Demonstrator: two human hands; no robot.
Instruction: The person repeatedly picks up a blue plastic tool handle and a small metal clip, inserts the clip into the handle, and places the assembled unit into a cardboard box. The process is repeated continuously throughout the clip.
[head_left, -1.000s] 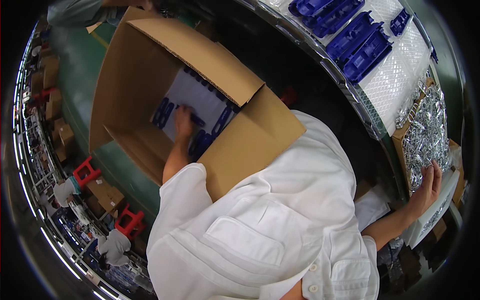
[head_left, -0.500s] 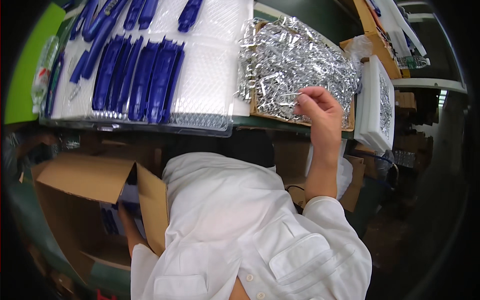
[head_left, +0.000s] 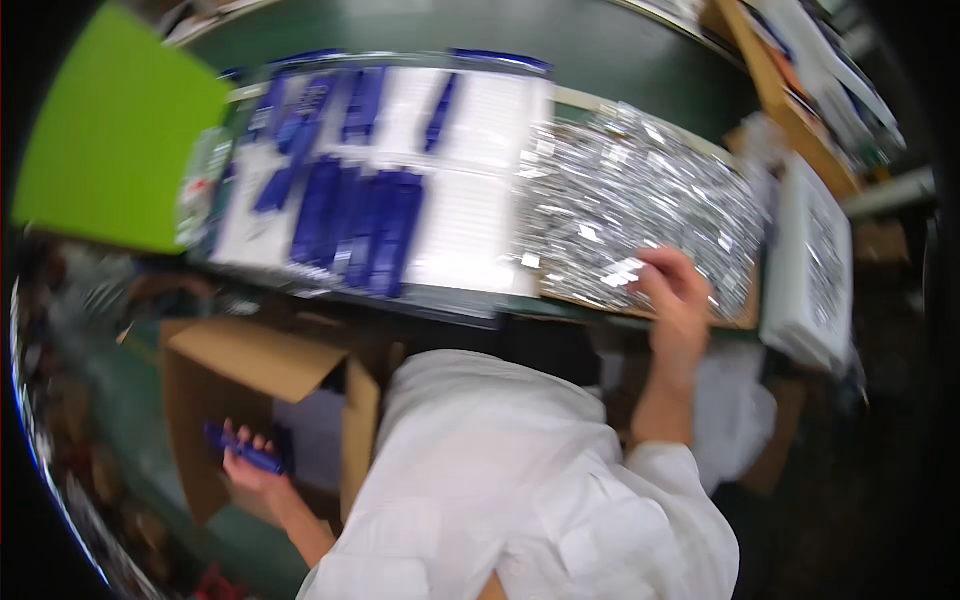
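Observation:
My left hand (head_left: pixel 255 473) is closed around a long blue plastic part (head_left: pixel 243 450) at the opening of a cardboard box (head_left: pixel 250 357) below the table. Dark blue shows beside its fingers, too blurred to tell whether it is a second part. My right hand (head_left: pixel 682 295) is over the front of a shallow carton heaped with small shiny metal pieces (head_left: pixel 620 200). Its thumb and forefinger pinch a small metal piece (head_left: pixel 624 271), smeared by motion. Several more blue plastic parts (head_left: pixel 362 230) lie in a clear plastic tray (head_left: pixel 470 240) on the table.
A bright green panel (head_left: pixel 110 130) and a clear bottle (head_left: pixel 203 185) stand at the left. To the right of the metal pieces is a white foam box (head_left: pixel 800 270) holding more of them. The green tabletop (head_left: pixel 480 35) reaches behind the tray.
My left hand has come from deep inside the cardboard box to its opening, a blue part in its grip. The whole view has shifted and blurred; my right hand stays over the metal pieces.

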